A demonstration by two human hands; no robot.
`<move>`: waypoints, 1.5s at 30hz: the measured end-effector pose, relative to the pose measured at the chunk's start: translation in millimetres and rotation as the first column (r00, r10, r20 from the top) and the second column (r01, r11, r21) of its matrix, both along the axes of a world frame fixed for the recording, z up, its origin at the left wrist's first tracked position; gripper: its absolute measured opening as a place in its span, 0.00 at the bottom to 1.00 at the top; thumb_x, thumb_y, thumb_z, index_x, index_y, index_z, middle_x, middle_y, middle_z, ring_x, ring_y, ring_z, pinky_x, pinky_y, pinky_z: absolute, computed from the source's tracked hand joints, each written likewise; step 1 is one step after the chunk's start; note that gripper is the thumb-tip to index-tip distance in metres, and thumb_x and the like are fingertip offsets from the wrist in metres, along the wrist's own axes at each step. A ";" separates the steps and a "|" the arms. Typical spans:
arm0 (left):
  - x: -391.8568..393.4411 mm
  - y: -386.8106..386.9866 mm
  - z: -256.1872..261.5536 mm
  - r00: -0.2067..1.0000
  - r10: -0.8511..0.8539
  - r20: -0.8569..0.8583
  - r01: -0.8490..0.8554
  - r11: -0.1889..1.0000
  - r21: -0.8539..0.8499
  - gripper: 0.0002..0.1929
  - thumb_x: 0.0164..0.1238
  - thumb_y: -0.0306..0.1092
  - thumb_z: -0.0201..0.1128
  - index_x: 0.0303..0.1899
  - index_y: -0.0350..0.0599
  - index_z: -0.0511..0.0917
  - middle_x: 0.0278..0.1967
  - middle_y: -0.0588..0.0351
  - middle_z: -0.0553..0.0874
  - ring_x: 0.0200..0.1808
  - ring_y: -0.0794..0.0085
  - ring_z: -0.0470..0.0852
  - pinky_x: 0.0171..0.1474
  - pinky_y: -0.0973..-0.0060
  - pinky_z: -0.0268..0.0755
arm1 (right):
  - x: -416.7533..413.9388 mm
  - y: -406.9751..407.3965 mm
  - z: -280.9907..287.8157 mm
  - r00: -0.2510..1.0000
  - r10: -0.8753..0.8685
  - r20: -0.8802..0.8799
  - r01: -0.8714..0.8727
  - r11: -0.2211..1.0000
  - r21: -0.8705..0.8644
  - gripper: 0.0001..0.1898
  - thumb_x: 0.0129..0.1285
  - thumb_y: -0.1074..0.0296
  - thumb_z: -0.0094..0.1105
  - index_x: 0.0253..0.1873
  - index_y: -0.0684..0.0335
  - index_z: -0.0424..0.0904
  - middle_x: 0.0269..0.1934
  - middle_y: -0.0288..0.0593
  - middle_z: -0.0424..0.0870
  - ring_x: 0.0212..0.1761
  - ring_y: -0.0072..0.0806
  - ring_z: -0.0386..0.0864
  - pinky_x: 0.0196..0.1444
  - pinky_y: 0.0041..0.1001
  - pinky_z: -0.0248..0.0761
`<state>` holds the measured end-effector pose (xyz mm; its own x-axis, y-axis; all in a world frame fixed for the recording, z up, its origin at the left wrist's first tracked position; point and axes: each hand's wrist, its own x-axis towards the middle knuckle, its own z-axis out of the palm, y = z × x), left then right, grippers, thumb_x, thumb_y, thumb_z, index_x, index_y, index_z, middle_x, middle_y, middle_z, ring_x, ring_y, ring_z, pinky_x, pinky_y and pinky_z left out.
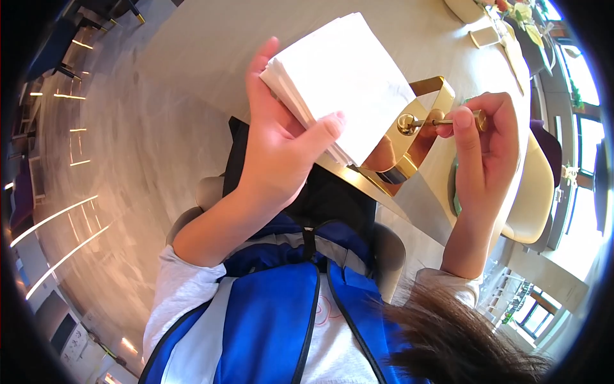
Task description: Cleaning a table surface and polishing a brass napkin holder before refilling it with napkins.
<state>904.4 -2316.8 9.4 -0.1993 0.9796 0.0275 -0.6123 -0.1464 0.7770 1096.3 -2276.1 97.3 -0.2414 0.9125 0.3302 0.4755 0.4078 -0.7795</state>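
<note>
A stack of square white paper napkins is gripped in my left hand, thumb on top and fingers along the far edge and underneath. To its right is a shiny gold metal napkin holder with upright side bands. The stack's right corner overlaps the holder in view; I cannot tell if they touch. My right hand pinches a thin metal rod near its gold cylindrical end. At the rod's other end is a gold ball, close to the napkins' edge.
The holder is over a pale tabletop. A green object is partly hidden behind my right wrist. A cream chair stands at the right, and flowers are at the upper right. Dark chairs stand far left.
</note>
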 end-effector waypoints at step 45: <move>-60.0 66.2 26.3 0.642 -0.394 -0.657 0.403 0.903 -0.148 0.15 0.59 0.26 0.68 0.48 0.34 0.84 0.65 0.44 0.72 0.46 0.70 0.86 0.40 0.77 0.85 | -0.5 11.6 -1.7 0.989 0.020 -0.145 -0.033 0.996 -0.087 0.13 0.66 0.66 0.68 0.38 0.65 0.72 0.27 0.37 0.78 0.25 0.21 0.77 0.29 0.20 0.72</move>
<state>844.4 -2250.7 35.7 0.2843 0.9587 0.0064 0.0546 -0.0228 0.9982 1095.8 -2264.5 95.6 -0.2213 0.9339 0.2808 0.3456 0.3444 -0.8729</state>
